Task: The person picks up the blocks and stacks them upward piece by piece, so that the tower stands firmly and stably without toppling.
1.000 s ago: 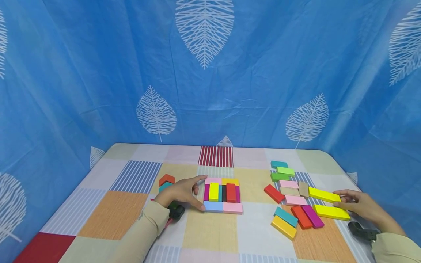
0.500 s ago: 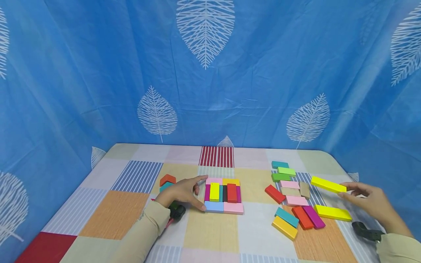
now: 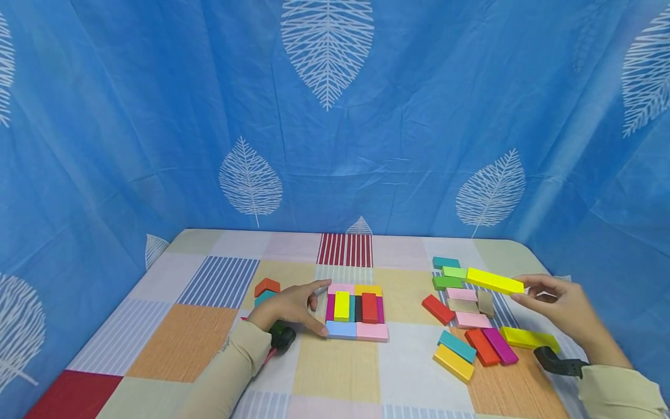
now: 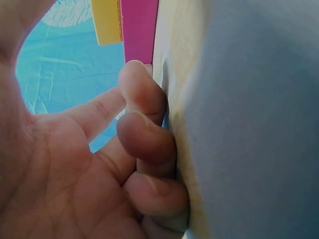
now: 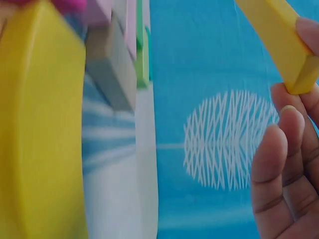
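Observation:
My right hand (image 3: 560, 299) pinches the end of a long yellow block (image 3: 494, 281) between thumb and fingertips, raised above the table. In the right wrist view that yellow block (image 5: 276, 42) slants up from my fingertips. At mid-table my left hand (image 3: 293, 305) rests beside a flat layout of coloured blocks, index finger at its back left corner and thumb at the light blue block (image 3: 341, 330) in front. On top of the layout lie a short yellow block (image 3: 342, 306) and a red block (image 3: 369, 307). The left wrist view shows a magenta block (image 4: 139, 32) beyond my curled fingers.
Another long yellow block (image 3: 528, 338) lies near my right wrist. Around it are loose blocks: purple (image 3: 499, 345), red (image 3: 437, 309), orange-yellow (image 3: 453, 364), green (image 3: 446, 283) and several others. An orange block (image 3: 267, 286) sits behind my left hand, partly hidden blocks beside it.
My right hand has lifted the long yellow block off the table and carried it leftward and away from me. My left hand and the layout stay put.

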Demonstrator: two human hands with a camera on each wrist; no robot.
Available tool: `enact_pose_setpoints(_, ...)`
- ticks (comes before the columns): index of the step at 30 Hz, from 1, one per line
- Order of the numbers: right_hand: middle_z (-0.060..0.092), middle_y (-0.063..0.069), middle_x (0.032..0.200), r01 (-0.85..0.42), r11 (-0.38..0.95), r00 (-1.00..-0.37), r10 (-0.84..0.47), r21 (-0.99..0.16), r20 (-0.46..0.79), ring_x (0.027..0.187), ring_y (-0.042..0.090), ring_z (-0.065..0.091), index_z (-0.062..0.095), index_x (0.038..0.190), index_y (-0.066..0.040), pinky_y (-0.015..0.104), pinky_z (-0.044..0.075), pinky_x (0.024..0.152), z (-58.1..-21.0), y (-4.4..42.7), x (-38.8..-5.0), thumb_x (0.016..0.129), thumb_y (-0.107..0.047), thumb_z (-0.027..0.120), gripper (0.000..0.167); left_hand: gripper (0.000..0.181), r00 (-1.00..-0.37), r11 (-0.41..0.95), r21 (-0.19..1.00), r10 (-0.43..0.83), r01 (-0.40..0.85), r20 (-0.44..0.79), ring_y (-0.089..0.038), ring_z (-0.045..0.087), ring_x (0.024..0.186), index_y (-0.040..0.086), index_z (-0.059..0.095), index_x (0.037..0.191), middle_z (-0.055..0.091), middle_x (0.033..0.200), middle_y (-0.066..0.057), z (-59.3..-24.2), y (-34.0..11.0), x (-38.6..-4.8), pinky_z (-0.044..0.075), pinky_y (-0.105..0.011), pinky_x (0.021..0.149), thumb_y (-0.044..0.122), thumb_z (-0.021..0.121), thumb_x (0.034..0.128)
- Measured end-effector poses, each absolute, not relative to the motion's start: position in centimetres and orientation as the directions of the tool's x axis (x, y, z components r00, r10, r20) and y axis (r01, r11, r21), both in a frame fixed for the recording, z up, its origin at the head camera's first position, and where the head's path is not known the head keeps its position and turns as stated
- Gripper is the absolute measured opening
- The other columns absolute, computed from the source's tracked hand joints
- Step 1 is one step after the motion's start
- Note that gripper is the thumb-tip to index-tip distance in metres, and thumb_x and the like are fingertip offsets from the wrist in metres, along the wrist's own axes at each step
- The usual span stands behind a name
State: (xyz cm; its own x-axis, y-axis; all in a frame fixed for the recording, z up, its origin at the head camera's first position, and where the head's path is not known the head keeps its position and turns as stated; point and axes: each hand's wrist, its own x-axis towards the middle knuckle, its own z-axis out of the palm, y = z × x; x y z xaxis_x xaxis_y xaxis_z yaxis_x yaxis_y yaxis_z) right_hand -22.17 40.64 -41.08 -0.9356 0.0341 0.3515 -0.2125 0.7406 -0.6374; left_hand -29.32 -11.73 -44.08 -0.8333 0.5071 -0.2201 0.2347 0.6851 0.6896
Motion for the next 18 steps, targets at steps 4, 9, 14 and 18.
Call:
enact_pose_setpoints(4, 0.064, -0.007, 0.082, -0.291, 0.709, -0.913, -0.005, -0.642, 0.409, 0.075, 0.008, 0.056, 0.07, 0.122, 0.014, 0.009, 0.052, 0.073, -41.3, 39.1, -22.3, 0.088, 0.002, 0.086, 0.039, 0.11, -0.836, 0.688, 0.688, 0.502, 0.232, -0.22, -0.015, 0.05, 0.08, 0.014, 0.042, 0.166, 0.055, 0.089, -0.001, -44.1, -11.7, -29.3, 0.038, -0.029, 0.066, 0.029, 0.101, 0.0744)
enact_pose_setpoints(9, 0.065, -0.008, 0.082, -0.36, 0.666, -0.897, -0.055, -0.653, 0.438, 0.076, 0.007, 0.057, 0.07, 0.119, 0.014, 0.009, 0.052, 0.075, -41.5, 37.2, -22.6, 0.087, 0.007, 0.085, 0.036, 0.11, -0.836, 0.688, 0.688, 0.503, 0.232, -0.221, -0.015, 0.05, 0.08, 0.015, 0.042, 0.166, 0.055, 0.089, -0.001, -44.2, -11.8, -29.4, 0.039, -0.029, 0.066, 0.029, 0.101, 0.0745)
enact_pose_setpoints(14, 0.065, -0.007, 0.083, -0.376, 0.634, -0.907, -0.104, -0.675, 0.408, 0.077, 0.008, 0.058, 0.072, 0.12, 0.012, 0.011, 0.053, 0.074, -41.2, 35.1, -22.6, 0.088, 0.006, 0.084, 0.034, 0.11, -0.837, 0.689, 0.688, 0.499, 0.226, -0.225, -0.016, 0.051, 0.081, 0.015, 0.042, 0.166, 0.055, 0.09, -0.002, -44.1, -11.7, -29.3, 0.039, -0.029, 0.067, 0.029, 0.101, 0.0746)
enact_pose_setpoints(18, 0.063, -0.005, 0.083, -0.399, 0.617, -0.904, -0.14, -0.679, 0.404, 0.077, 0.008, 0.058, 0.073, 0.12, 0.01, 0.012, 0.053, 0.074, -41.3, 33.6, -22.7, 0.087, 0.009, 0.084, 0.035, 0.11, -0.841, 0.694, 0.687, 0.489, 0.216, -0.23, -0.016, 0.051, 0.081, 0.016, 0.042, 0.166, 0.055, 0.09, -0.002, -44.1, -11.6, -29.2, 0.039, -0.029, 0.066, 0.03, 0.101, 0.0743)
